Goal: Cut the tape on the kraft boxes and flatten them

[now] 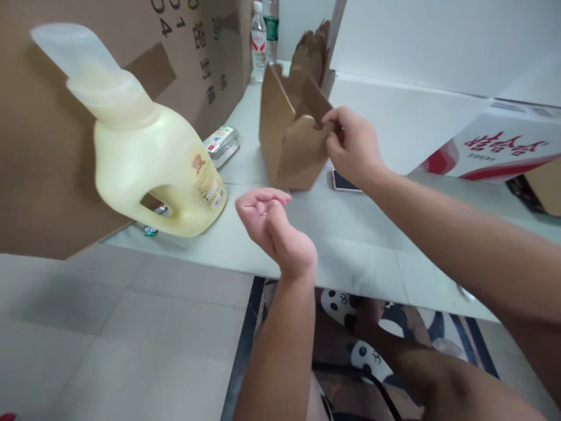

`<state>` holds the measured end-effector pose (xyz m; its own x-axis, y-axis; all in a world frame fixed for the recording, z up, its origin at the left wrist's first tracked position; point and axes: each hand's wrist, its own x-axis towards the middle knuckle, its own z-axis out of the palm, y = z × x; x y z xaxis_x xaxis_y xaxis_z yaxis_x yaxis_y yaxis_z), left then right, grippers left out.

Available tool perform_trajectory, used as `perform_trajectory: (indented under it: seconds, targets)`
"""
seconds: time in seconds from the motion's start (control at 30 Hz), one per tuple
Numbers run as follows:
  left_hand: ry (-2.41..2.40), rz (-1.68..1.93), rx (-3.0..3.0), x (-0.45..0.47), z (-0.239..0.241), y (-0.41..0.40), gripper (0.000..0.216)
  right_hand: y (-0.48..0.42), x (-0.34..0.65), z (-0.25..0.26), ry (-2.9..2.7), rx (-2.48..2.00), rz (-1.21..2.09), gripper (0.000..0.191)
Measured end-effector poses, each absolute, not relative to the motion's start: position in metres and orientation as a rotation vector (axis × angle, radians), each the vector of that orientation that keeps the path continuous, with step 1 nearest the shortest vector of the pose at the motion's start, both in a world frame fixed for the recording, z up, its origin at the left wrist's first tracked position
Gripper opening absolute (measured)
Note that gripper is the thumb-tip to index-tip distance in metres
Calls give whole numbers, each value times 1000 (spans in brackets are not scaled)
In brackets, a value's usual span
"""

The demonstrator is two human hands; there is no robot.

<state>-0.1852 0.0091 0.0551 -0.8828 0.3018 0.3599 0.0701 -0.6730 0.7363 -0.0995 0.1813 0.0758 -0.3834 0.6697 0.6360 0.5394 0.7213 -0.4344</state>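
Observation:
My right hand (pixel 353 146) pinches a top flap of a small open brown paper box (pixel 291 137) that stands on the pale table (pixel 372 234). My left hand (pixel 274 225) hovers over the table's near part, just in front of the box, with fingers curled loosely and nothing seen in them. A pale yellow jug with a handle and a translucent cap (pixel 144 152) stands tilted to the left of my left hand.
A large brown carton (pixel 52 117) with printed characters fills the left. A stack of folded brown boxes (pixel 313 49) and two water bottles (pixel 263 38) stand behind. A phone (pixel 344 182) lies under my right wrist. A white and red carton (pixel 504 146) sits at right. A small packet (pixel 222 143) lies beside the jug.

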Motion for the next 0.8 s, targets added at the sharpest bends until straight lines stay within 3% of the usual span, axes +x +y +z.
perform_trajectory:
  seconds: [0.17, 0.33, 0.47, 0.8]
  targets:
    - [1716, 2619, 1129, -191, 51, 3, 26, 72, 9, 79, -1868, -950, 45, 21]
    - [1280, 2201, 1797, -160, 50, 9, 20, -6, 82, 47, -1417, -1004, 97, 33]
    - [1123, 2209, 1701, -129, 49, 18, 17, -22, 98, 20, -1314, -973, 172, 27]
    - [1365, 2115, 1535, -88, 53, 40, 13, -32, 124, -4, -1653, -1023, 203, 38]
